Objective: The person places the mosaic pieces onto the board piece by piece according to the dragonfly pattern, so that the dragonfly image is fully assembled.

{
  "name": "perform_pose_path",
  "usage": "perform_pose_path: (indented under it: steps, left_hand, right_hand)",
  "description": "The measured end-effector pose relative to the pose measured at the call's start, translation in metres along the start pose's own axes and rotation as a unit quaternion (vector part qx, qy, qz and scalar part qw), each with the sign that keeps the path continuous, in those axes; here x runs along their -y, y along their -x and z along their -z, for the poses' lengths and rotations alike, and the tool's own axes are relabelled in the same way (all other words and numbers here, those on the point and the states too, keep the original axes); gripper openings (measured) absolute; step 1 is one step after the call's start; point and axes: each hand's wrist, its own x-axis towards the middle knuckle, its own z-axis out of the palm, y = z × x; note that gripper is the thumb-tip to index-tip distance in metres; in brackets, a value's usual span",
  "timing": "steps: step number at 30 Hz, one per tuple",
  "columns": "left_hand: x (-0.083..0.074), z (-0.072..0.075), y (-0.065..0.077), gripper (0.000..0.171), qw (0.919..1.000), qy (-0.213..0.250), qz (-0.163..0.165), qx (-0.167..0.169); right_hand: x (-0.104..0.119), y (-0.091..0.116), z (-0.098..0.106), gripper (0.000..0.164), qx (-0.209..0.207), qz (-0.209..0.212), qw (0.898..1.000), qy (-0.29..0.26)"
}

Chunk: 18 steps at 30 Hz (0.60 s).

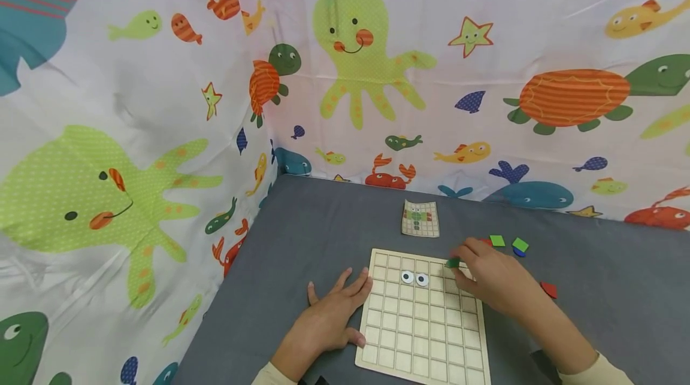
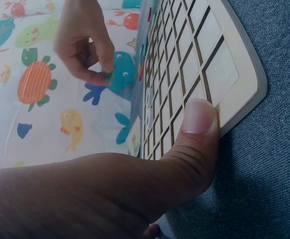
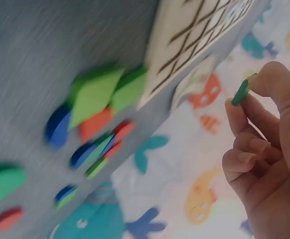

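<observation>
Grid board: a pale wooden panel [image 1: 421,330] with raised dividers forming square cells, lying flat on the tabletop [image 1: 323,223], which has a dark grey fabric surface.
Left hand: fingers [image 1: 356,290] extended and spread, gripping nothing; the hand [image 1: 330,317] is at the left edge of the board, with the thumb tip resting on the rim close to the near left corner.
Right hand: thumb and fingers closed in a pinch on one small dark green piece [image 3: 241,93]; the hand [image 1: 493,277] is raised over the far right part of the board.
Held piece position: above the board, clear of the cells; its full outline is partly hidden by the fingertips.
Eye discs: two, white with dark pupils, seated side by side [image 1: 407,277] in the second row from the far edge.
Pattern card: a small card [image 1: 420,220] printed with a grid and a coloured figure, just beyond the far edge of the board.
Loose pieces: light green squares [image 1: 497,240], a blue piece [image 1: 519,252] and a red piece [image 1: 548,290], right of the board.
Backdrop: white fabric [image 1: 226,61] printed with sea animals.
</observation>
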Motion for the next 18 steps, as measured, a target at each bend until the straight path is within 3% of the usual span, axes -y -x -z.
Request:
perform_pose_path:
  steps: [7, 18]
  left_hand:
    - [-0.001, 0.000, 0.000, 0.114, 1.0000, -0.003, 0.002, -0.004]
    - [-0.002, 0.000, -0.001, 0.114, 0.9999, -0.007, 0.008, -0.004]
  right_hand:
    - [0.031, -0.010, -0.019, 0.031, 0.009, 0.061, 0.998, -0.017]
    - [0.064, -0.022, -0.040, 0.023, 0.047, 0.072, 0.995, 0.044]
